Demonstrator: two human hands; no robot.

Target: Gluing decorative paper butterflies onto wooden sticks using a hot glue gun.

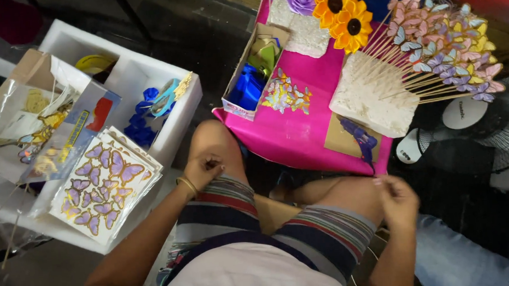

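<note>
I sit cross-legged on the floor in striped shorts. My left hand point(202, 170) rests on my left knee with its fingers curled in; whether it pinches something small I cannot tell. My right hand point(398, 200) hovers by my right knee with fingers bent, and anything in it is hidden. Just ahead of my knees lies a pink board point(300, 129) with a small pile of paper butterflies point(287, 95) on it. A stack of purple-and-gold butterfly sheets point(103, 183) lies to the left of my left hand.
A white foam tray point(175, 121) at left holds blue ribbon, tape and packets. On the pink board stand a small open box point(250, 79), a foam block point(371, 105) stuck with butterfly skewers, paper flowers point(340, 11) and a glue gun point(362, 140). A fan point(497, 130) stands at right.
</note>
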